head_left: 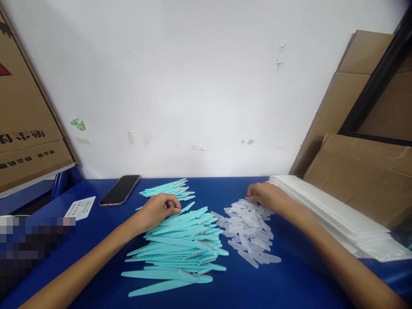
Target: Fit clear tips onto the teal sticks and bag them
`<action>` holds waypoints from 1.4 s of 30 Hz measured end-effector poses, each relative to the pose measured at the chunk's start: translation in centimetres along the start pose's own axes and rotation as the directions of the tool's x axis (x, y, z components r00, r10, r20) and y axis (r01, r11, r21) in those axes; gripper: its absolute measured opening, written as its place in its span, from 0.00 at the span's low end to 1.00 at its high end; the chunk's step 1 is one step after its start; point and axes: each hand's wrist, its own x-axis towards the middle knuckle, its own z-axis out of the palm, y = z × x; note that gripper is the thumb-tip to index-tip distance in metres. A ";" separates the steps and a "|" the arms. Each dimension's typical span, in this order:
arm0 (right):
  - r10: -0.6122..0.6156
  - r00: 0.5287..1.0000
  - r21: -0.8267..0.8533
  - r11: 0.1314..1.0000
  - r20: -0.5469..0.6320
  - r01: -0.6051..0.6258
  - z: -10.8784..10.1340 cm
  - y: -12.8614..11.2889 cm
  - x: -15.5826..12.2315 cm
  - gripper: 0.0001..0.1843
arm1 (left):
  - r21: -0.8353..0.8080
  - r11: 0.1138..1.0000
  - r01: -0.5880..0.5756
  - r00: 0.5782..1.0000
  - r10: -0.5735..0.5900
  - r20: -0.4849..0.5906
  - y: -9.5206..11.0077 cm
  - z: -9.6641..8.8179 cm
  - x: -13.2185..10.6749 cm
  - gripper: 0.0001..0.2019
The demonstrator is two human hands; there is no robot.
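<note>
My left hand [162,210] pinches a turquoise eyebrow razor [188,207], its end poking out to the right of the fingers. Below that hand spreads a large heap of turquoise razors [183,240], mostly lying sideways. Just behind is a smaller bunch of the same razors [170,188]. My right hand [260,194] is at the back edge of a heap of translucent plastic caps [247,227], thumb and fingertips closed together. A sliver of a cap shows at those fingertips, the rest being hidden. The two heaps lie side by side, almost touching.
A phone [120,190] and a printed white card [80,207] lie on the blue table [103,240] at left. White plastic sheets or bags [331,210] are stacked at right. Cardboard boxes [28,107] flank both sides, with a white wall [199,86] behind.
</note>
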 end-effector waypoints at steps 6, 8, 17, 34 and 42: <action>-0.008 0.999 -0.048 0.999 -0.046 0.006 0.3 -1.1 -0.1 0.07 | 0.124 0.992 -0.023 0.997 0.032 -0.073 -0.2 -0.3 -0.4 0.16; -0.022 0.998 -0.063 0.998 -0.059 0.018 0.4 -1.3 -0.2 0.06 | 0.162 0.987 -0.014 0.998 0.025 -0.064 -0.4 -0.3 -0.3 0.17; -0.058 0.982 -0.115 0.993 -0.178 0.037 0.0 -1.6 -0.4 0.11 | 0.279 0.960 0.012 0.995 0.017 -0.102 -0.1 0.0 -0.6 0.11; -0.460 0.667 0.085 0.784 -0.586 0.615 -0.4 -9.0 -4.3 0.10 | 0.270 0.934 -0.234 0.929 0.297 -0.220 2.0 -0.1 -1.9 0.10; -0.427 0.674 0.211 0.730 -0.603 0.650 0.2 -10.1 -4.9 0.13 | 0.293 0.852 -0.433 0.847 0.496 -0.192 3.2 0.7 -2.7 0.10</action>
